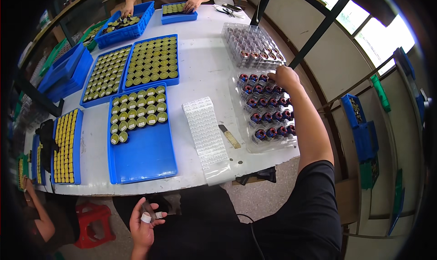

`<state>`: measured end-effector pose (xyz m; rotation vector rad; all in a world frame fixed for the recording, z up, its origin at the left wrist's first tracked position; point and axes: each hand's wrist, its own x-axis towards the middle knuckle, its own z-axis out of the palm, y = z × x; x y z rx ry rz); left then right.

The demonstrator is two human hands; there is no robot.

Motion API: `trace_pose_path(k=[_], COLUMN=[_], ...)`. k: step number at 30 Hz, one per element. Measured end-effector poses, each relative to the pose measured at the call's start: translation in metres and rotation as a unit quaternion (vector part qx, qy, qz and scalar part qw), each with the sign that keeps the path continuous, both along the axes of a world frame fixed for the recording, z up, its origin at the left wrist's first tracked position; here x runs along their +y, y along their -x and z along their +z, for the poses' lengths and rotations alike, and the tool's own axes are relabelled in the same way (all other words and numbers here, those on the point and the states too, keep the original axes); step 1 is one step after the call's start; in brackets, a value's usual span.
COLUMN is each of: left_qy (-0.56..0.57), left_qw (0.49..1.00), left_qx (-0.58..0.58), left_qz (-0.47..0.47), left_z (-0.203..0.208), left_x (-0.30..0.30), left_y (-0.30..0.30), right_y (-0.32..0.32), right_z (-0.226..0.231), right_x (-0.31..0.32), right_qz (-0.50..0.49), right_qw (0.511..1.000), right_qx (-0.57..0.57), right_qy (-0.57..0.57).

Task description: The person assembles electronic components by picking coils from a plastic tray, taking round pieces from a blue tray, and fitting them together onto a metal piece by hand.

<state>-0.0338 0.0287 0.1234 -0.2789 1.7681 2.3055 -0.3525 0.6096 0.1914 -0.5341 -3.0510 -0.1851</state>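
My right hand (286,78) reaches over a clear plastic tray (246,144) holding rows of red and blue wire-wound ring coils (260,134). Its fingers are closed and bent down at the tray's far rows; what they grip is hidden under the hand. Low in front of me, below the table edge, my left hand (144,223) is palm up with its fingers apart. White wraps (146,217) sit on its digits, and I make out nothing held in it. Nearest on the table are a blue tray (143,162) partly filled with round yellow-topped pieces (141,111), and a long white label sheet (207,135).
A cutter-like blade (230,136) lies beside the labels. Another clear coil tray (250,43) stands farther back. Filled blue trays (176,55) occupy the left side, near stacked blue bins (66,73). A co-worker's hands (193,5) work across the table; another person (43,214) sits left by a red stool (93,223).
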Motion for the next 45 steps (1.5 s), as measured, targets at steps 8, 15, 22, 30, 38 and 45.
trace_pose_path(k=[8, 15, 22, 30, 38, 45], left_qy=[-0.029, -0.088, -0.099, -0.204, -0.24, -0.249], left_qw=[1.0, 0.996, 0.993, 0.978, 0.97, 0.967], left_qx=[-0.009, -0.019, 0.031, 0.033, 0.028, 0.049], left_qz=[0.003, -0.009, -0.051, 0.011, 0.006, 0.011], left_z=[-0.001, -0.008, -0.005, -0.009, -0.018, -0.015], left_x=[-0.002, -0.006, -0.021, -0.056, -0.063, -0.061], left_y=[0.001, 0.002, -0.011, -0.036, -0.035, -0.029], right_y=[-0.008, -0.061, -0.078, -0.062, -0.079, -0.167], right_z=[-0.01, 0.021, -0.018, -0.059, -0.043, -0.02], right_x=[-0.005, -0.194, -0.346, -0.368, -0.369, -0.399], right_qz=[-0.011, 0.191, 0.4, 0.368, 0.369, 0.349], right_qw=[0.997, 0.938, 0.886, 0.919, 0.908, 0.751], right_qx=[0.068, 0.096, 0.109, 0.133, 0.155, 0.137], right_qy=[0.037, 0.272, 0.208, 0.05, 0.124, 0.544])
